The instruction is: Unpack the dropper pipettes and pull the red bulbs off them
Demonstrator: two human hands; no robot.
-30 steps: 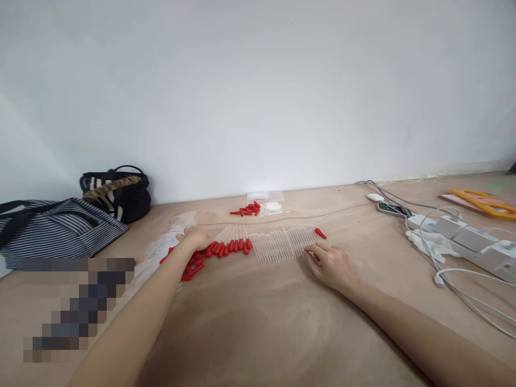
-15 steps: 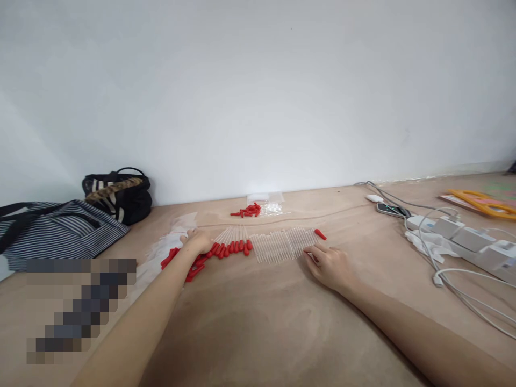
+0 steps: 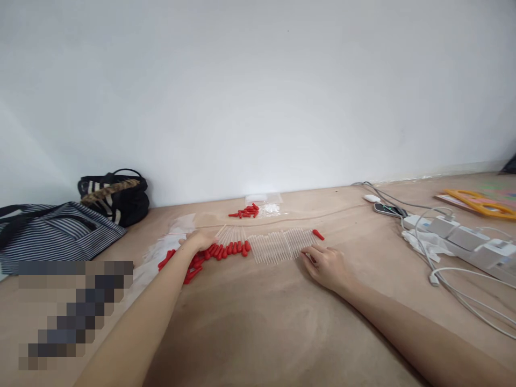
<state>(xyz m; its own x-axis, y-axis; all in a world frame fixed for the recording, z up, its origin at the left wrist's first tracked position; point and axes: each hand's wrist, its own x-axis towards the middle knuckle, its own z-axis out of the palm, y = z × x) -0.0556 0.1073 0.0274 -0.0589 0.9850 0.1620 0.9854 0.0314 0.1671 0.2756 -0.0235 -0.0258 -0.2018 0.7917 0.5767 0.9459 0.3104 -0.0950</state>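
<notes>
My left hand [image 3: 197, 242] lies over the left end of a fan of glass droppers [image 3: 231, 235] with red rubber bulbs. Its fingers point right and mostly hide from view, so I cannot tell what they touch. Below that wrist is a heap of loose red bulbs [image 3: 193, 273]. A row of thin clear glass tubes [image 3: 274, 248] without bulbs lies side by side in the middle. At the row's right end rests my right hand [image 3: 327, 264], thumb and forefinger curled together at the tube ends; what is between them is too small to make out. One red bulb [image 3: 318, 235] lies just beyond.
Farther back, a clear plastic bag [image 3: 269, 207] lies by small red bulbs [image 3: 246, 211]. White plastic [image 3: 169, 236] spreads at left, near a striped bag [image 3: 68, 231] and a black bag [image 3: 131, 201]. A power strip with chargers [image 3: 463, 236], cables and orange scissors-like handles [image 3: 481, 203] occupy the right.
My left hand has shifted slightly right over the droppers, and its thumb no longer sticks out at the left. My right hand stays by the tube ends. The view has turned slightly.
</notes>
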